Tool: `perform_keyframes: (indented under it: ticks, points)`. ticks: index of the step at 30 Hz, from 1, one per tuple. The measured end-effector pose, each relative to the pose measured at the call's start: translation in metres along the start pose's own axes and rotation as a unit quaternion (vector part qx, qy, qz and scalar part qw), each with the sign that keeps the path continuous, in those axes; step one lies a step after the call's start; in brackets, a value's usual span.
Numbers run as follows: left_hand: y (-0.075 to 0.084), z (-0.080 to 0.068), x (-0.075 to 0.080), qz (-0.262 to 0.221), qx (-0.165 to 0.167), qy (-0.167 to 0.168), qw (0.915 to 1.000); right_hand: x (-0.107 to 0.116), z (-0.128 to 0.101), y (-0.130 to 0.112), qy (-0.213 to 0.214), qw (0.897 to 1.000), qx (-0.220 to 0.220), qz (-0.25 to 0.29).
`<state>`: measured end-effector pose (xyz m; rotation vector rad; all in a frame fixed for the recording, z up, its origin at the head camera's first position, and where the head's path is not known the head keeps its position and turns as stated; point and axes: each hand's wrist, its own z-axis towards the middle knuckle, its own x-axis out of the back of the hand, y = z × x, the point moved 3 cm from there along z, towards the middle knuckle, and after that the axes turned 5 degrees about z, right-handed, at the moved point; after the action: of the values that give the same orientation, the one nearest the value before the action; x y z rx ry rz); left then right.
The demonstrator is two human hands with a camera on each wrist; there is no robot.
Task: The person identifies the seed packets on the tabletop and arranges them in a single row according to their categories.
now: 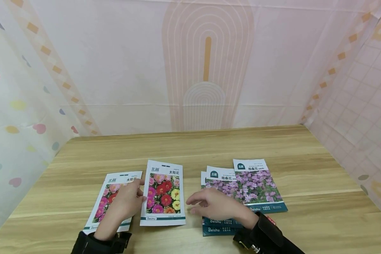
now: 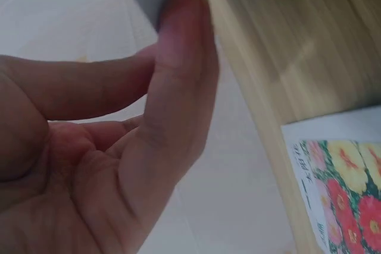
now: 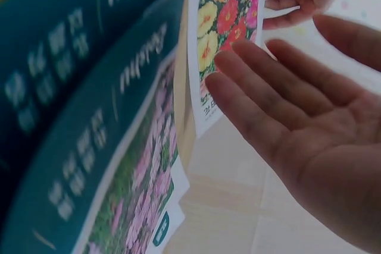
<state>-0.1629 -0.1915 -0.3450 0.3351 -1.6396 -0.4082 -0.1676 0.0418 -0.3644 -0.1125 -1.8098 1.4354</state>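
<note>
Two seed packets printed with red, yellow and pink flowers lie on the wooden table (image 1: pixel 304 211). My left hand (image 1: pixel 135 193) rests on the left packet (image 1: pixel 109 197), its relaxed fingertips reaching the left edge of the middle packet (image 1: pixel 163 193). In the left wrist view the fingers (image 2: pixel 178 87) look loosely straight and hold nothing, with the flower packet (image 2: pixel 345 182) to the lower right. My right hand (image 1: pixel 197 205) hovers palm down, fingers spread, over a fanned stack of purple-flower packets (image 1: pixel 259 186). The right wrist view shows the open right hand (image 3: pixel 280 99), the purple packets (image 3: pixel 143 165) and the middle packet (image 3: pixel 229 22).
Patterned fabric walls (image 1: pixel 206 70) close in the table at the back and on both sides. Bare wood stretches behind the packets and to the right of them. Black sleeves cover both wrists.
</note>
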Motion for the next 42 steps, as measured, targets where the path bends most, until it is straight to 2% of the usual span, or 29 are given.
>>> perform_keyframes:
  ticks: [5, 13, 17, 27, 30, 36, 42]
  points:
    - [-0.007, 0.002, -0.004, 0.034, 0.015, -0.021, 0.9991, -0.016, -0.003, -0.004, -0.075, 0.995, 0.021, -0.062]
    - [-0.011, 0.005, -0.006, 0.082, 0.034, -0.05, 0.9948, -0.03, -0.004, -0.007, -0.143, 0.979, 0.058, -0.136]
    - [-0.012, 0.005, -0.008, 0.096, 0.039, -0.049, 0.9934, -0.033, -0.003, -0.005, -0.159, 0.973, 0.059, -0.154]
    - [-0.009, 0.001, -0.005, 0.105, 0.045, -0.032, 0.9929, -0.034, -0.004, -0.007, -0.166, 0.971, 0.062, -0.16]
    - [-0.004, 0.001, -0.006, 0.095, 0.023, -0.026, 0.9949, -0.034, -0.003, -0.007, -0.167, 0.971, 0.062, -0.157]
    - [0.005, 0.0, -0.017, 0.077, -0.057, -0.045, 0.9944, -0.035, -0.002, -0.006, -0.164, 0.972, 0.062, -0.155]
    - [0.001, -0.001, -0.027, 0.085, -0.065, -0.104, 0.9888, -0.036, -0.002, -0.006, -0.163, 0.973, 0.054, -0.155]
